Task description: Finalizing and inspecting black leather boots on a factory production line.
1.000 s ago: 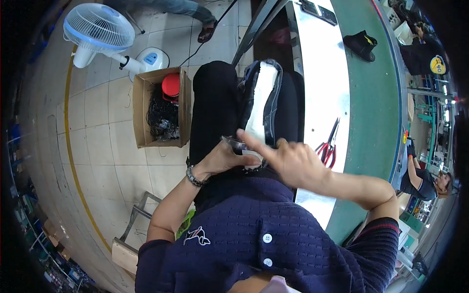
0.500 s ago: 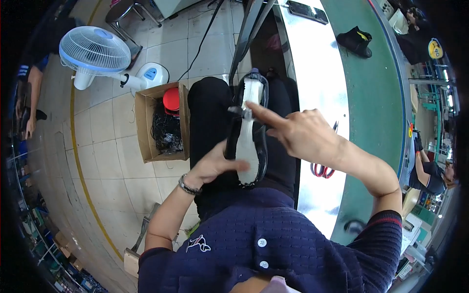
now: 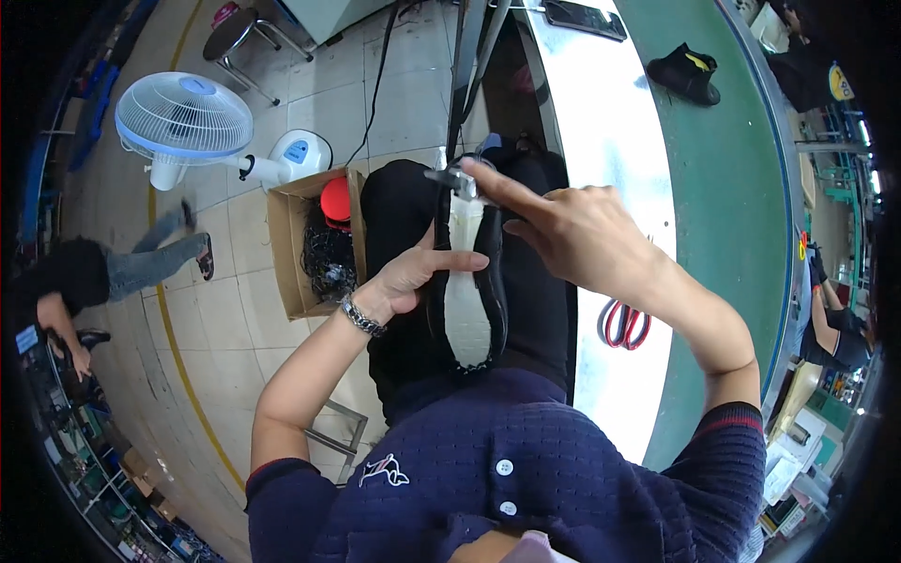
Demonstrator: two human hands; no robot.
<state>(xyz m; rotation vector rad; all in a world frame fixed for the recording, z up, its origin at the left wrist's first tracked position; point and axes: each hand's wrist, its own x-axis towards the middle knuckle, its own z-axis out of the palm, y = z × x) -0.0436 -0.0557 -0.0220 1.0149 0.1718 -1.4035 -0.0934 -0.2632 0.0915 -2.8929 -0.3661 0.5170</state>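
Note:
A black shoe (image 3: 466, 324) with a pale, whitish underside lies sole-up across my lap, its length running away from me. My left hand (image 3: 410, 274) wraps around its side from the left, the thumb laid across the pale bottom. At the far part of the shoe, my right hand (image 3: 574, 230) reaches in with the index finger stretched along a small metal tool (image 3: 457, 180). The tool has a narrow grey end pointing left and a shiny middle. Its grip is hidden by my right hand, and its exact kind is unclear.
Left of my lap is a cardboard box (image 3: 282, 253) holding dark scraps and a red round thing (image 3: 335, 199). Beyond stands a fan (image 3: 183, 117). On the metal bench (image 3: 601, 122) at right lie red-handled scissors (image 3: 626, 326) and a phone (image 3: 584, 19); another black shoe (image 3: 684, 75) rests on the green surface.
My right hand and the tool have shifted toward the shoe's far end. The left hand has slid farther up the shoe. A walking person has come into view at left.

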